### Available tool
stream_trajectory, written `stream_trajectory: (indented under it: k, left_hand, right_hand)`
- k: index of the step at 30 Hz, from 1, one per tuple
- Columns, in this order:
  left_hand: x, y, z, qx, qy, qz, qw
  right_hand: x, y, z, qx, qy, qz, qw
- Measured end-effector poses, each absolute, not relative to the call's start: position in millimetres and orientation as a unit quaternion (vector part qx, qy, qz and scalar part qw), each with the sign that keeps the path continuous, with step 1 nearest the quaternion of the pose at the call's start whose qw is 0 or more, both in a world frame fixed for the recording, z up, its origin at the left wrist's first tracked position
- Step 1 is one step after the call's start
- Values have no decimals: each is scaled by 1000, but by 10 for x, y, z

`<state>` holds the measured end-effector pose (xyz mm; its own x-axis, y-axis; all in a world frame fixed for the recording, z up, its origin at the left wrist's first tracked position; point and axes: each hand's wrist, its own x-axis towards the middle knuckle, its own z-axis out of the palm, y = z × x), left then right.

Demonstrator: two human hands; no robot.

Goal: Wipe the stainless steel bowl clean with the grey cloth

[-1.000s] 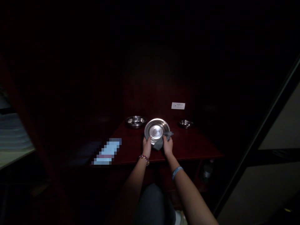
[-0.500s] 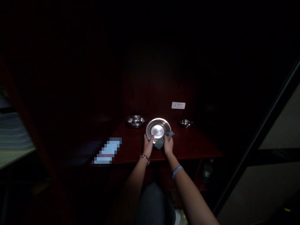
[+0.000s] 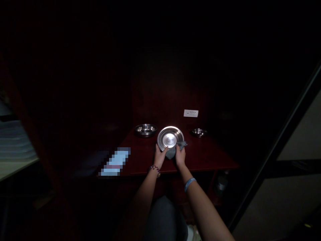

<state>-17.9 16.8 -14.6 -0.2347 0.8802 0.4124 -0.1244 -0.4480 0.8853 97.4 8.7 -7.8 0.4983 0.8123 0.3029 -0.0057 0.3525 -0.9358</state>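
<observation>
A shiny round metal basin (image 3: 170, 137) is tilted up with its inside facing me, above the dark red table. My left hand (image 3: 159, 156) grips its lower left rim, thumb on the inside and fingers hidden behind. At the lower right rim, my right hand (image 3: 180, 155) is closed on a grey cloth (image 3: 171, 153), which it presses against the basin. Part of the cloth sticks out past the right thumb. To the left stands another metal basin (image 3: 145, 130), and a smaller metal bowl (image 3: 199, 132) sits to the right.
The dark red table (image 3: 210, 155) has its front edge just below my hands. A white socket plate (image 3: 191, 113) is on the back wall. A blurred bright rectangle (image 3: 115, 163) lies at the left. Below the table at right stands a jar-like container (image 3: 222, 184).
The basin has shifted slightly to the right and turned a little in my hands. My left thumb has moved right along the rim. The other basin and the bowl have stayed put.
</observation>
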Motion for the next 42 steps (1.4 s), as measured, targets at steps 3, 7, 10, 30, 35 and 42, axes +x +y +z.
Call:
stream_trajectory:
  k: [3,7,10,30,35,42]
  left_hand:
    - [-169,161,-127,513,368,686,361]
    - [-164,164,-120,518,357,689,361]
    - [-166,173,-127,517,361,686,363]
    - [-176,158,-109,508,376,681,370]
    - [-174,115,-43,476,367,705,377]
    - [-173,72,17,417,368,738,383]
  right_hand:
    - [979,99,-93,-494,-418,286,707]
    - [978,103,-106,-507,-421,269,702]
    - [976,106,-112,-505,-426,270,700]
    - [970,106,-89,-498,-418,278,708]
    - [974,115,-89,-481,-411,289,718]
    - [973,146,-110,-471,-404,306,722]
